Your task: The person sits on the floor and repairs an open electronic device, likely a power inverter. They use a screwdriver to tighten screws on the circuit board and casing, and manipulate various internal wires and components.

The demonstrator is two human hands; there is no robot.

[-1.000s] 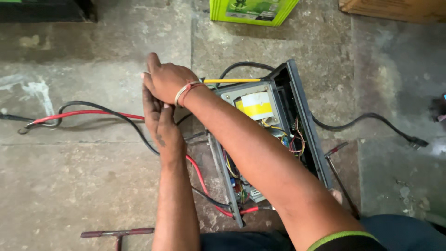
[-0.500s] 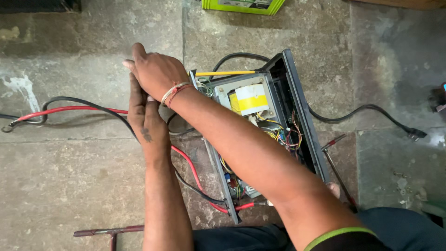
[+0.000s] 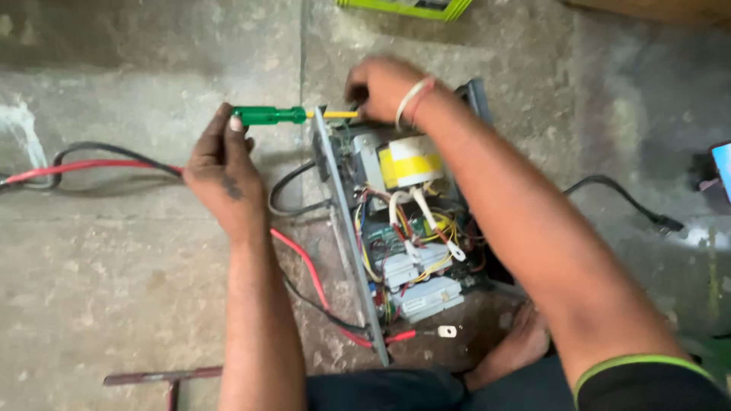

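1. Head view, background: rough grey concrete floor point(image 3: 114, 289), cracked and stained. A green box point(image 3: 403, 7) sits at the top edge, a rusty metal bar point(image 3: 164, 375) low left, and a phone corner point(image 3: 722, 171) at the right edge.
2. Main thing: an open electronics unit point(image 3: 403, 228) lies on the floor at centre, cover off. A yellow-taped transformer point(image 3: 410, 164) sits in the upper part, with a circuit board and wire bundle point(image 3: 415, 266) below it. The grey side panel point(image 3: 343, 228) faces left.
3. Cables: a red cable point(image 3: 84, 166) and a black cable point(image 3: 106, 148) run off left from the unit. Another black cable point(image 3: 624, 202) runs off right.
4. Left hand point(image 3: 225, 171): closed around the green handle of a screwdriver point(image 3: 278, 116). Its yellow shaft lies level and points right, into the top corner of the side panel.
5. Right hand point(image 3: 384, 84): crossed over the unit's top end, fingers curled at the panel corner just beside the screwdriver tip. Blurred, so whether it pinches anything I cannot tell. There is a band at the wrist.
6. Step, as a judgement: working a screw at the panel's top corner, with the right hand steadying the case or guiding the tip.
7. Next move likely calls for seating the tip square in the screw head, keeping the shaft level, and bracing the case so it does not slide on the floor.
8. A bare foot point(image 3: 510, 350) rests by the unit's lower end.
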